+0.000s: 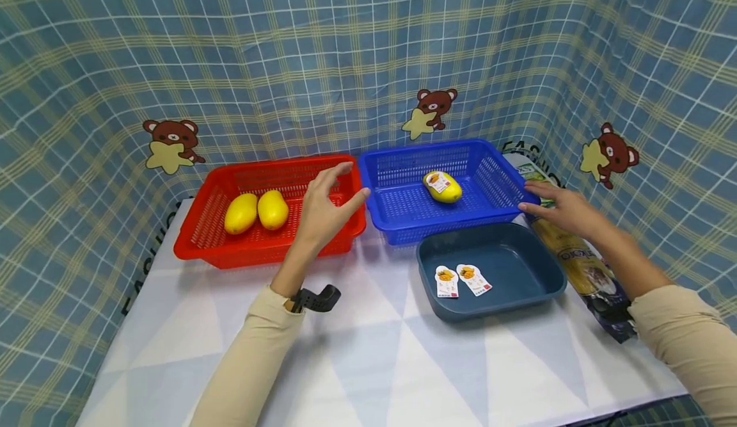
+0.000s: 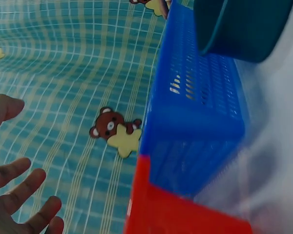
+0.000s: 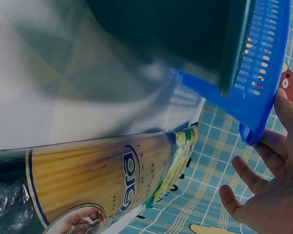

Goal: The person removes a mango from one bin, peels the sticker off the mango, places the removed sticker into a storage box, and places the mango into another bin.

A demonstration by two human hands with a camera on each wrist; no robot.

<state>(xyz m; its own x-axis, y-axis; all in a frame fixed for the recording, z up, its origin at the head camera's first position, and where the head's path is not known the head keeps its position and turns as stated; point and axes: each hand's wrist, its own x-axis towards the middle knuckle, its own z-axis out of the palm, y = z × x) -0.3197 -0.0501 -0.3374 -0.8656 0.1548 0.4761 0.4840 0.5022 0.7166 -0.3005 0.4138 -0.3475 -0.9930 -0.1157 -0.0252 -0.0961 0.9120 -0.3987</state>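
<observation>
My left hand (image 1: pixel 324 212) hovers over the right part of the red basket (image 1: pixel 230 257), thumb and fingers spread, holding nothing. Two yellow mangoes (image 1: pixel 273 209) lie side by side in that basket. At the right rim of the blue basket (image 1: pixel 403 230) is my right hand (image 1: pixel 567 209); in the right wrist view its thumb and a finger touch the rim near a small loop handle, the other fingers held apart. Inside the blue basket lies one mango (image 1: pixel 449 191) bearing a white picture label (image 1: pixel 438 182). The left wrist view shows the two baskets' near corners close together.
A dark teal tub (image 1: pixel 518 260) stands before the blue basket, with two picture labels (image 1: pixel 473 279) in it. To its right lies a bag of spaghetti (image 1: pixel 567 254), partly under my right arm. Plaid curtain (image 1: pixel 322 62) with bear prints encloses the table (image 1: pixel 368 350).
</observation>
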